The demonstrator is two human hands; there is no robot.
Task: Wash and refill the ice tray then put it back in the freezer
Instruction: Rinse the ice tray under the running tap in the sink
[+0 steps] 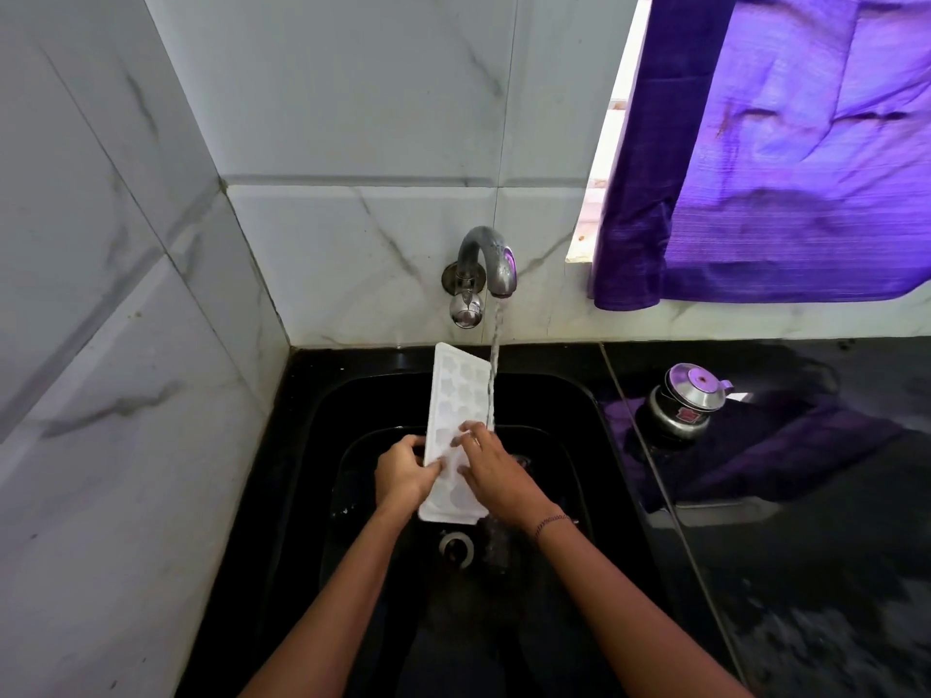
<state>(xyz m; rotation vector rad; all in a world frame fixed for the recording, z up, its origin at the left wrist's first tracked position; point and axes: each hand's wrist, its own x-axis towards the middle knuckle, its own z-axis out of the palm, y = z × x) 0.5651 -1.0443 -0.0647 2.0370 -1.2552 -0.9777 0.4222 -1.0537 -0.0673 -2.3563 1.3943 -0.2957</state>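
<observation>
1. Tray (457, 395) stands tilted over the black sink (597, 445), its right edge in water (494, 365) running from the tap (486, 254).
2. Left hand (403, 473) grips its left edge.
3. Right hand (496, 478) lies on its face; whether it grasps, I cannot tell.

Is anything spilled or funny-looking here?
A little. The water stream runs down the right edge of the ice tray, mostly missing its cups. The left hand grips it tilted over the sink, right hand resting on it. Nothing looks broken.
</observation>
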